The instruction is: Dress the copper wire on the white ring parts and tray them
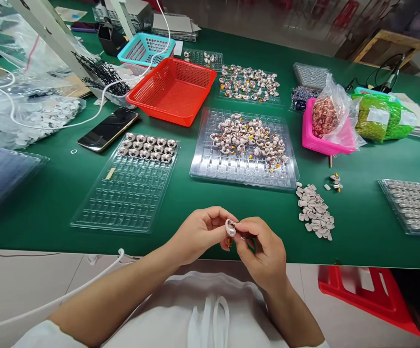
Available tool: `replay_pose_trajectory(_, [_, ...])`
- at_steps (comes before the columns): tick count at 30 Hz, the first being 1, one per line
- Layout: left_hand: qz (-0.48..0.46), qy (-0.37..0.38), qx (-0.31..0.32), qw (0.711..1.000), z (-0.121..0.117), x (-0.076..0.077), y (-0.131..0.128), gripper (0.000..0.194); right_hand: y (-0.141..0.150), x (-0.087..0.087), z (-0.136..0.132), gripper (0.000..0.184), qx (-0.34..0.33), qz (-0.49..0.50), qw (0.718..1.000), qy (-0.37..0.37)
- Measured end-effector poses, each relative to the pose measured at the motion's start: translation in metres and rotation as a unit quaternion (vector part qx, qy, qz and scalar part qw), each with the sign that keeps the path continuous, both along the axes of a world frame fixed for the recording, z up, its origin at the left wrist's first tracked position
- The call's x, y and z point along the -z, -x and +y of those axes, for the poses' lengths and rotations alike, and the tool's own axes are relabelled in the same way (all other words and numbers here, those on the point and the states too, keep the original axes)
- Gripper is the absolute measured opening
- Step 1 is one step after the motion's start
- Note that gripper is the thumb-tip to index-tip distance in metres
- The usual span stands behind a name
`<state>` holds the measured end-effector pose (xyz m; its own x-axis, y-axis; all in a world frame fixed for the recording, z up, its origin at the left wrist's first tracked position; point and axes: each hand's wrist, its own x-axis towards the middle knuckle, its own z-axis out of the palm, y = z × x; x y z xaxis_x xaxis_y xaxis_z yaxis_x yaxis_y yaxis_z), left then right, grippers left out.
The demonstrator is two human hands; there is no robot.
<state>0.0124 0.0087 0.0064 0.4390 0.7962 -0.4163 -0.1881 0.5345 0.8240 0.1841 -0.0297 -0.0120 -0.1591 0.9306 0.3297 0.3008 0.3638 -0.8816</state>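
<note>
Close to the table's front edge, my left hand point(202, 234) pinches a small, pearly, curved earbud shell point(230, 229) between thumb and fingers. My right hand point(262, 251) is closed at the shell's right side, its fingertips gripping its edge. A small orange-yellow bit shows below the shell, between the hands. Whether the right fingers also hold a tiny part is hidden. Beyond the hands, a clear tray point(202, 166) carries a heap of similar shells point(249, 135) with yellow and red bits. To its left, another clear tray point(123, 203) has two rows of shiny shells point(148, 146).
Small beige caps point(314, 212) lie loose at right, near a pink basket point(329, 142) with bagged copper-coloured parts. A red basket point(173, 92), a blue basket point(146, 48) and a phone point(108, 129) stand at back left. A filled tray point(412, 205) sits far right. A white cable crosses the left side.
</note>
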Motion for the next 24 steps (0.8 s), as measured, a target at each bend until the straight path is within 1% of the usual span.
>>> replay_pose_trajectory(6, [0.039, 0.002, -0.02, 0.999, -0.002, -0.002, 0.001, 0.021, -0.001, 0.0, -0.001, 0.024, 0.01, 0.0, 1.0, 0.025])
replay_pose_trajectory(10, [0.047, 0.015, 0.0, 0.999, 0.0, -0.003, 0.002, 0.02, -0.002, 0.002, -0.001, 0.024, 0.006, 0.003, 0.999, 0.033])
replay_pose_trajectory(14, [0.048, 0.022, 0.021, 0.998, 0.006, 0.001, 0.004, 0.02, -0.005, 0.003, 0.001, 0.026, -0.009, -0.029, 1.0, -0.003])
replay_pose_trajectory(16, [0.039, 0.031, 0.04, 0.998, 0.01, 0.003, 0.006, 0.02, -0.007, 0.003, 0.004, 0.029, -0.032, -0.05, 0.998, -0.024])
replay_pose_trajectory(18, [0.031, 0.045, 0.061, 0.997, 0.013, 0.005, 0.007, 0.02, -0.01, 0.001, 0.006, 0.031, -0.06, -0.062, 0.996, -0.03])
replay_pose_trajectory(20, [0.028, 0.051, 0.07, 0.996, 0.014, 0.005, 0.007, 0.02, -0.011, -0.001, 0.007, 0.03, -0.072, -0.06, 0.995, -0.014])
replay_pose_trajectory(21, [0.031, 0.049, 0.068, 0.996, 0.014, 0.004, 0.006, 0.02, -0.011, -0.002, 0.007, 0.028, -0.067, -0.053, 0.996, 0.002])
replay_pose_trajectory(24, [0.042, 0.028, 0.047, 0.998, 0.012, 0.002, 0.003, 0.02, -0.007, -0.004, 0.007, 0.018, -0.018, -0.008, 0.997, 0.071])
